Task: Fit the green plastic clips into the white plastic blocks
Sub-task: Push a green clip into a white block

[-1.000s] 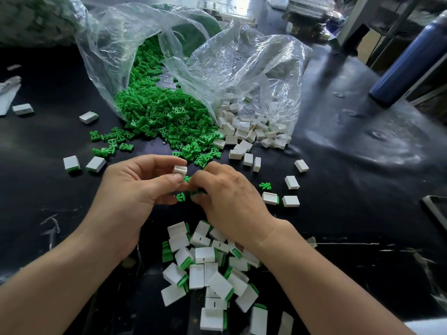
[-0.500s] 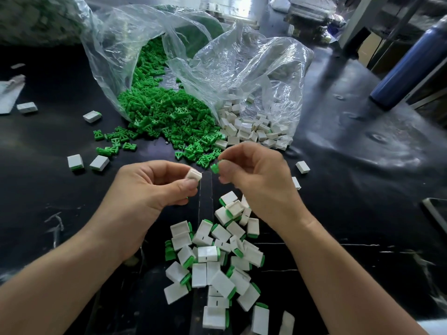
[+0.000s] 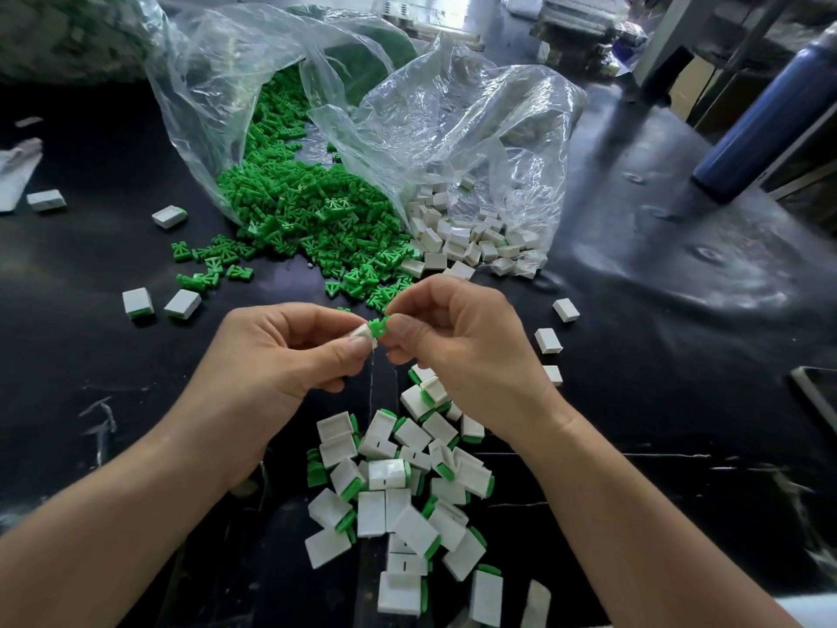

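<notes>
At frame centre, the left hand [image 3: 271, 360] pinches a white block [image 3: 365, 334]; the right hand [image 3: 471, 351] pinches a green clip [image 3: 378, 327] touching its right end.

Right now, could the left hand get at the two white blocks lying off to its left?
Probably, but not freely. Nothing lies on the black table between the left hand and the two white blocks. However, its fingers are pinching another white block.

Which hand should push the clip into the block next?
Right. The right hand pinches the green clip, its tip against the white block that the left hand grips, so the right likely pushes while the left braces.
</notes>
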`<state>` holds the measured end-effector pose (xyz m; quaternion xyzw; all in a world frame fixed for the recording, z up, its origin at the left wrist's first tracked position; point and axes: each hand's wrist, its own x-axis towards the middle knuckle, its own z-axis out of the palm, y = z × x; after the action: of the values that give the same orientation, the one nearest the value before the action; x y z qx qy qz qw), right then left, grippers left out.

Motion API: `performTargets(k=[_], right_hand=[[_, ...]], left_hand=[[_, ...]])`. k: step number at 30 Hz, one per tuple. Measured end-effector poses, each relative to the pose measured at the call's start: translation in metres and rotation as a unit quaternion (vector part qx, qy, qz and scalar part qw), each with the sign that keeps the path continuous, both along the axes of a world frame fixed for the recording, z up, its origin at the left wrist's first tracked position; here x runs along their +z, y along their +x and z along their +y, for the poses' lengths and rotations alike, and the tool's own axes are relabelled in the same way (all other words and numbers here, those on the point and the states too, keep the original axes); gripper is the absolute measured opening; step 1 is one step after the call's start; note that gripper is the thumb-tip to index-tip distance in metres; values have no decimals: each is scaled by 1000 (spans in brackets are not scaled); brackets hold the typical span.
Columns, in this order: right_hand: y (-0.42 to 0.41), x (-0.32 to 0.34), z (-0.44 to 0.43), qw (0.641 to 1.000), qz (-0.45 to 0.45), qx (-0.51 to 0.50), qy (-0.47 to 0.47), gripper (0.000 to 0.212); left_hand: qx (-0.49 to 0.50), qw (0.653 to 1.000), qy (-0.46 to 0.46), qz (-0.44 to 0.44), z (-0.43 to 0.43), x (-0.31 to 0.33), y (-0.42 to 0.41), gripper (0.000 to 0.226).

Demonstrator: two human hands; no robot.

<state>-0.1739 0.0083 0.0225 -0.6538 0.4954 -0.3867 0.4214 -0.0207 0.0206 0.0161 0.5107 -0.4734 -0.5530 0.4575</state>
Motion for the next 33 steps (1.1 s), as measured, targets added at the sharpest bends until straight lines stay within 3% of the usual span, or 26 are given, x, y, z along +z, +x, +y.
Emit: performTargets(k=[5, 11, 18, 21, 27, 33], right_hand=[[1, 1, 1, 1000, 6, 3, -2, 23], [1, 0, 2, 1000, 23, 11, -5, 21], [-1, -1, 1, 999, 32, 32, 15, 19], [-2, 1, 0, 998, 32, 44, 39, 17], [-2, 1, 2, 987, 153, 56, 16, 25], [-2, 4, 4, 986, 157, 55, -11, 31]], left_hand=[[9, 1000, -6, -16, 2, 3, -1, 20], [13, 999, -14, -36, 1, 1, -2, 6], [-1, 1000, -18, -21, 2, 1, -2, 6], [-10, 1000, -19, -15, 2, 1, -1, 16], [-15, 1000, -12, -6, 1, 1, -1, 13], [-40, 999, 24, 24, 2, 3, -1, 20]])
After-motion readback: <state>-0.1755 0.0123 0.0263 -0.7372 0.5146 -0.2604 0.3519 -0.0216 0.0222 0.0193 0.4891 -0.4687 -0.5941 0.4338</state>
